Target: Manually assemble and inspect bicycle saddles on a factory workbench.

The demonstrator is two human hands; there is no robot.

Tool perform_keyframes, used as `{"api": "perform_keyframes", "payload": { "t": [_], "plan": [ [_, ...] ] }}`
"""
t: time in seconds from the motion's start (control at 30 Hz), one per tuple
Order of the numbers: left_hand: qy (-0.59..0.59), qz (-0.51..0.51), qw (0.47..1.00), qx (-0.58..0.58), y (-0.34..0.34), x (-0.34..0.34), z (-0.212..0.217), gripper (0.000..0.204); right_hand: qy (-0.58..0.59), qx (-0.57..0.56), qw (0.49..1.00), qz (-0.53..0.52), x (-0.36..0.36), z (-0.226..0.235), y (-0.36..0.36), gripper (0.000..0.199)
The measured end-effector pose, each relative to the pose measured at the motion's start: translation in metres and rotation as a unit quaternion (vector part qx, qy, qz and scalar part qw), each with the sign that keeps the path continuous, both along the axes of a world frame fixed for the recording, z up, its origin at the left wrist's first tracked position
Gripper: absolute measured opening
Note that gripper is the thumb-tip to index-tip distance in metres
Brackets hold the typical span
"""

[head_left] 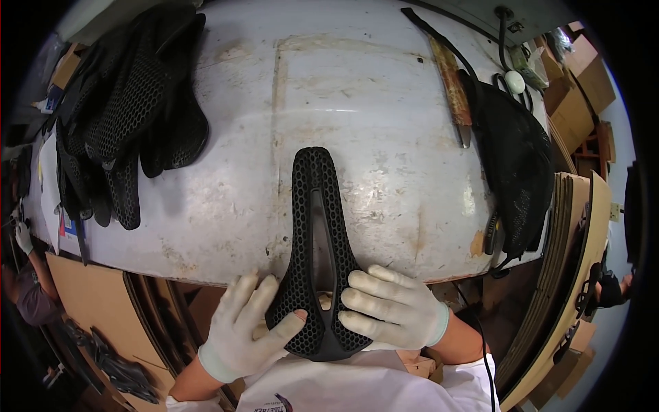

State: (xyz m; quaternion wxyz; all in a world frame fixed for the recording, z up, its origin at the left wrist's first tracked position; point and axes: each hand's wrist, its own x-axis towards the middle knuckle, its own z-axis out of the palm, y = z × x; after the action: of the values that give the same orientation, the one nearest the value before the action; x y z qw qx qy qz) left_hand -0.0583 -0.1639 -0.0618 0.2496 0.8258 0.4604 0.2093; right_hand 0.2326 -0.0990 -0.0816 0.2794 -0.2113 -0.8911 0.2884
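Observation:
A black bicycle saddle (pixel 301 247) with a honeycomb top and a long central slot lies in front of me. Its narrow nose points away over the table, and its wide rear overhangs the near edge close to my shirt. My left hand (pixel 244 329), in a white glove, grips the saddle's left wing, thumb on top and fingers along the outer edge. The bare thumb tip pokes out of the glove. On the right wing, my gloved right hand (pixel 395 309) holds the rim with its fingers over the top; its thumb is hidden.
Several black honeycomb saddles (pixel 130 103) are piled at the far left of the worn table (pixel 233 158). To the right lie a taped-handle blade (pixel 453 89) and a black mesh bag (pixel 515 158). Cardboard sheets (pixel 549 275) stand at the right; another person's gloved hand (pixel 24 238) shows far left.

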Motion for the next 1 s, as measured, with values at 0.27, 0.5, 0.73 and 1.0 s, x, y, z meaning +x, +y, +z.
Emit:
{"api": "perform_keyframes", "payload": {
  "t": [0.27, 0.5, 0.73, 1.0],
  "plan": [
    [0.016, -0.042, 0.997, 0.061, 0.001, 0.003, -0.008, 0.027, 0.002, -0.005, 1.000, 0.002, 0.001, 0.000, 0.000, 0.034],
    [0.076, -0.021, 0.994, 0.073, -0.001, 0.017, 0.004, 0.025, 0.004, -0.008, 1.000, 0.001, 0.002, -0.002, -0.002, 0.035],
    [-0.230, -0.016, 0.969, -0.091, 0.012, -0.014, -0.027, 0.093, 0.008, -0.014, 1.000, 0.004, 0.005, -0.005, -0.003, 0.039],
    [-0.382, 0.194, 0.795, -0.430, 0.109, 0.022, 0.002, 0.063, -0.011, 0.024, 0.999, 0.036, 0.011, -0.010, -0.002, 0.037]
  ]
}}
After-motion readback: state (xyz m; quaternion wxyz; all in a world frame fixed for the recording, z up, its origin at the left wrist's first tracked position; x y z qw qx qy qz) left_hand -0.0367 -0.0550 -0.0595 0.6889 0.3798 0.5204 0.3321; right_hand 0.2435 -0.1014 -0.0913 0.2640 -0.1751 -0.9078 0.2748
